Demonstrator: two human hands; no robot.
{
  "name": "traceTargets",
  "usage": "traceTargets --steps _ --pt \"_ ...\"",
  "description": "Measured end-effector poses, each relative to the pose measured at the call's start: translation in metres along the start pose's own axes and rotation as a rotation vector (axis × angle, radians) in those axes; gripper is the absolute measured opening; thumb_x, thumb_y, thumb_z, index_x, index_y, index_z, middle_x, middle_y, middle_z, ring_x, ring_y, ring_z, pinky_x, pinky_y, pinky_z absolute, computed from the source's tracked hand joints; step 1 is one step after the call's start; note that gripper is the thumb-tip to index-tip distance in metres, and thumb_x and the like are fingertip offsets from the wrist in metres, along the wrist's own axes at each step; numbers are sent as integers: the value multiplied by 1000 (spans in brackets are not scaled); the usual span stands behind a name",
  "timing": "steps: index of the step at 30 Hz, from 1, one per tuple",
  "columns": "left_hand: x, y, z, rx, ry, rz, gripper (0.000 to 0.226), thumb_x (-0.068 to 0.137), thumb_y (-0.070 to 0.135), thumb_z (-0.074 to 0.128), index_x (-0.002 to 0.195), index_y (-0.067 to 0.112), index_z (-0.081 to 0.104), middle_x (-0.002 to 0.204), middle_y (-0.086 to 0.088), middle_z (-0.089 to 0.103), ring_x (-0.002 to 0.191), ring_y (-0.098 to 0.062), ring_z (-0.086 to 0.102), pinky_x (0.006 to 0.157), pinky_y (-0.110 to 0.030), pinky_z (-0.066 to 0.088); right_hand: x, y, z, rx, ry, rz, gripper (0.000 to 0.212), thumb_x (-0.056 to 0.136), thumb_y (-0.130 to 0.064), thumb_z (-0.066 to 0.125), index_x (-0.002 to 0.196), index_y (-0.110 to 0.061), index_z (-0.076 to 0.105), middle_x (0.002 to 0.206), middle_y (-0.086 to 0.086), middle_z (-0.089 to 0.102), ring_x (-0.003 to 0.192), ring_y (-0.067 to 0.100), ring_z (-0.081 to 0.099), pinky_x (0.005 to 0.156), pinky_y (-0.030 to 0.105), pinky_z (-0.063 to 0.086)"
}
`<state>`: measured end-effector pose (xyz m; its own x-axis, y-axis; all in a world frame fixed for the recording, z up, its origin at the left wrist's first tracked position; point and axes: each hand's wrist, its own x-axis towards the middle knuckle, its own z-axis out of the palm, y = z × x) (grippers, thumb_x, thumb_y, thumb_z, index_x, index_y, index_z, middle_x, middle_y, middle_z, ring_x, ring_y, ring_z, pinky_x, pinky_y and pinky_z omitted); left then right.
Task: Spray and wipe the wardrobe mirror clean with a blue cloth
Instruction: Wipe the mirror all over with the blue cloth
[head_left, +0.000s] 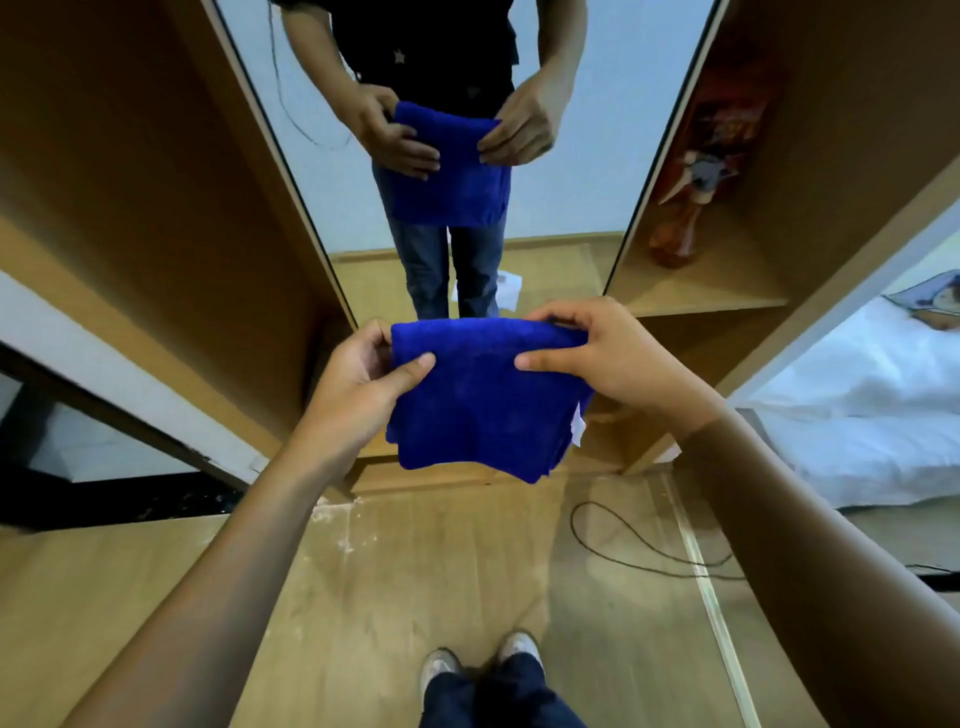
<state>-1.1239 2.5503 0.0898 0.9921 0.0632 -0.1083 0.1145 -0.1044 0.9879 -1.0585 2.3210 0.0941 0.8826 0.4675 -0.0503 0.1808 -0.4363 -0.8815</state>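
Holding a folded, deep-blue fleecy cloth (483, 400) up in front of the chest, both hands clamped on its top edge. Left hand (363, 384) pinching the left corner, thumb on the near face, fingers curled behind. Right hand (597, 353) pinching the right corner the same way, thumb pressing the front, fingers hooked over the fold. Hands set apart by the cloth's width, keeping the top edge taut and the layers hanging straight below; probably squaring the fold into a flat wiping pad. Small white tag (576, 431) poking out just below the right hand.

Facing the tall wardrobe mirror in its wooden frame (467, 62), directly beyond both hands, not touching the cloth. Reflecting the same two-handed grip back.

Sitting untouched: an orange-red spray bottle with a trigger head (696, 208), on an open wooden shelf (717, 291) up and to the right of the right hand, well apart from it. Judging spraying not yet under way, since neither hand is free. Next move likely needing the right hand released for the bottle.

Trailing on the wooden floor (415, 571) below the right forearm: a thin black cable (644, 545), a possible trip risk.
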Motion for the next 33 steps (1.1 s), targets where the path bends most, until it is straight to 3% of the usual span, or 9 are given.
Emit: traceTargets --steps 4,9,13,15,17,21,26,30,33 --pt "-15 19 5 -26 4 82 9 92 6 58 89 8 50 76 6 65 72 -1 63 61 -16 50 2 -12 5 -69 155 -31 25 80 -24 78 102 -27 68 99 -11 70 96 3 63 84 21 50" --pt "-17 25 11 -30 138 119 17 93 9 60 82 13 48 73 -1 62 69 -10 59 60 -21 45 -4 -23 39 -216 420 -5 46 91 -21 66 134 -20 51 130 -2 56 119 7 49 95 16 33" --pt "-18 21 15 67 258 170 20 91 12 64 78 18 49 64 7 60 56 -5 54 52 -21 41 -12 -31 79 228 280 153 43 95 -38 56 132 -15 56 125 -2 63 119 11 57 97 25 47" --pt "-18 18 18 134 272 208 18 89 13 66 78 16 51 63 5 62 55 -6 55 52 -23 42 -14 -38 95 472 178 185 48 95 -51 50 128 -17 59 119 1 68 117 14 60 104 38 46" --pt "-22 15 24 220 278 251 16 88 15 67 82 14 53 65 5 64 57 -4 57 54 -23 44 -17 -49 99 687 131 188 47 95 -53 47 119 -16 64 111 4 71 111 16 64 101 38 48" --pt "-35 11 36 454 174 355 15 89 24 61 104 22 56 82 7 67 75 -4 63 65 -17 47 -19 -58 97 861 169 201 55 88 -50 56 107 1 62 87 11 65 87 22 65 78 29 53" --pt "-25 4 23 276 -68 281 36 81 10 48 113 13 63 102 0 70 99 -16 64 91 -42 51 -14 -56 89 991 227 266 40 95 -23 60 114 11 56 98 26 63 89 29 66 72 31 58" --pt "-6 -1 2 27 89 126 30 89 -6 54 111 12 64 113 -1 68 109 -9 63 103 -42 47 -14 -53 80 916 221 323 31 99 -21 53 120 0 61 111 19 70 102 30 68 91 42 55" --pt "6 1 -15 29 112 41 40 92 15 62 130 19 52 132 6 56 123 -5 51 102 -25 45 -16 -61 66 902 129 338 29 96 -19 56 119 -1 62 112 16 70 108 30 67 99 47 49"
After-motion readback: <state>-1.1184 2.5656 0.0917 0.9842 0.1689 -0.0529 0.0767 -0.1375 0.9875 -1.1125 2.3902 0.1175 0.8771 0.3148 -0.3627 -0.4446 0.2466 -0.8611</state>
